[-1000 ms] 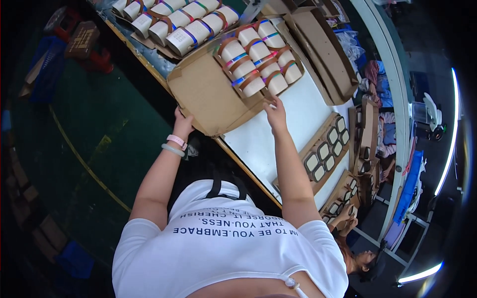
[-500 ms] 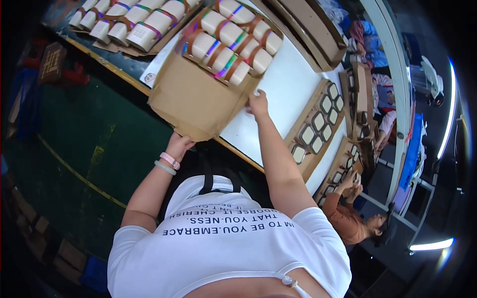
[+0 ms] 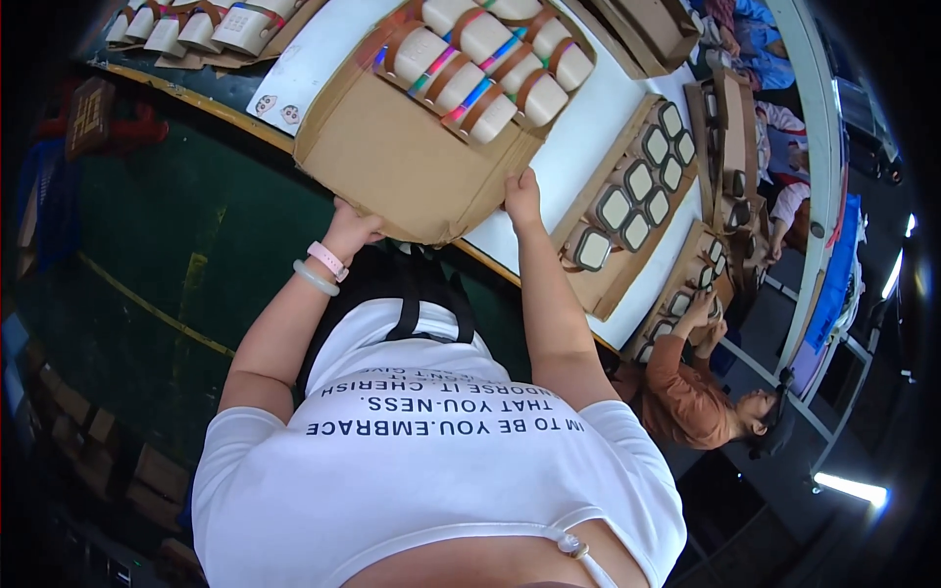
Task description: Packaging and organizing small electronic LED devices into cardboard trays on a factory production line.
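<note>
At the near edge of the white table (image 3: 588, 147), both my arms are reaching straight forward, elbows low, forearms rising from my white shirt toward a cardboard tray (image 3: 402, 162). My left hand (image 3: 351, 227) is pressing up against the tray's near left edge, wrist bent back, a pink band and a pale bangle showing on the wrist; fingers are tucked under the cardboard, so I cannot tell how far they are curling. My right hand (image 3: 521, 194) is gripping the tray's near right corner, fingers closing over the rim, thumb side toward me.

The tray is hanging partly off the table edge, its plain flap end jutting out over the dark green floor (image 3: 176, 245) toward my chest. To its right, bare white tabletop is lying open up to a second tray of upright cups (image 3: 627, 201). More loaded trays (image 3: 206, 29) are sitting at the far left. Another person (image 3: 696, 392) in a rust-coloured top is working at the table's right end, well apart from my hands.

The tray is brown, flat and angled, carrying two rows of cream paper cups (image 3: 480, 59) lying on their sides, each wearing a brown sleeve with a coloured stripe.
</note>
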